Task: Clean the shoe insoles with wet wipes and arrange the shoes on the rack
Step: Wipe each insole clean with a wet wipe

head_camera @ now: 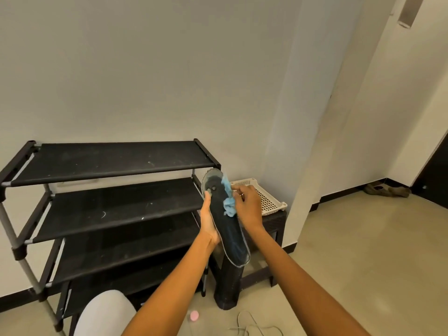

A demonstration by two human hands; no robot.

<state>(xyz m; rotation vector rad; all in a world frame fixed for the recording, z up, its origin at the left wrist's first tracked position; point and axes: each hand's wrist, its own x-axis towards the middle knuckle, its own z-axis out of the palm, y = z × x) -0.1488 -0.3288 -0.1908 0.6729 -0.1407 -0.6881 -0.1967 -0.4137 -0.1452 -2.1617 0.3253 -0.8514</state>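
Observation:
A dark insole (226,226) with a grey stitched edge is held up in front of me, heel end highest. My left hand (208,221) holds it along its left edge, thumb on its face. My right hand (247,206) pinches a crumpled blue wet wipe (229,202) against the insole's right side. The black shoe rack (114,197) stands to the left against the wall, and no shoes show on its shelves.
A white perforated tray (268,201) sits on a dark low stool (276,226) right of the rack. A small pink object (194,315) and a loose lace (252,328) lie on the floor. A pale rounded shape (104,314) fills the lower left. Something brown (385,190) lies far right.

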